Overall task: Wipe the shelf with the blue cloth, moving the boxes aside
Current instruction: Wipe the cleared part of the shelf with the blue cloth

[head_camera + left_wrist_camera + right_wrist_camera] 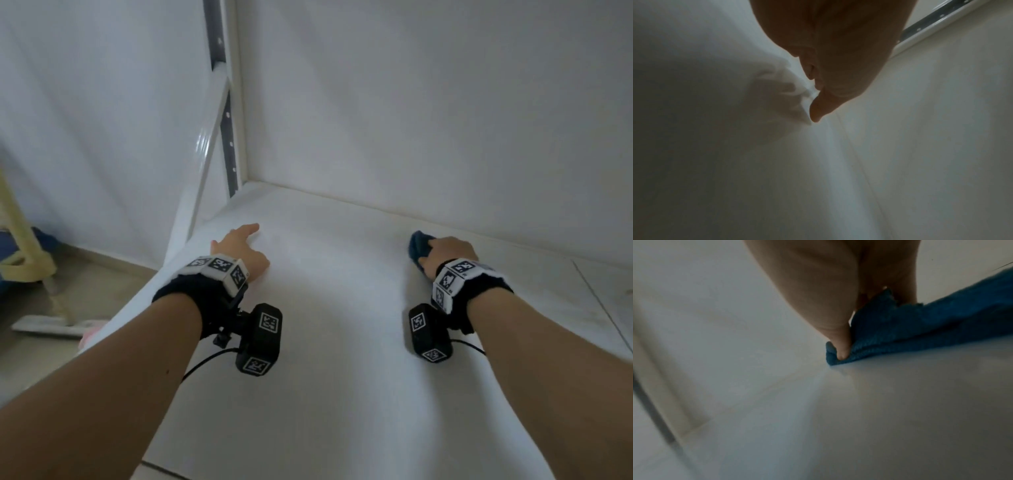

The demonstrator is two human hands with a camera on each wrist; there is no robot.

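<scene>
OK, head view: white shelf [325,325], both hands on it. Left hand [241,251] flat near left edge, fingers relaxed, holding nothing. Right hand [448,251] grips bunched blue cloth [418,250] against shelf near back wall [411,102].
Left wrist view: thumb [819,105] extended, tip touching white surface; perforated metal rail [937,17] top right.
Right wrist view: blue cloth [920,331] crumpled, fuzzy weave, thumb [840,344] pinching its folded edge on shelf.

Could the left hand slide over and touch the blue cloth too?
Probably yes. The left hand rests on the same white shelf as the blue cloth under the right hand, and nothing lies between them.
</scene>
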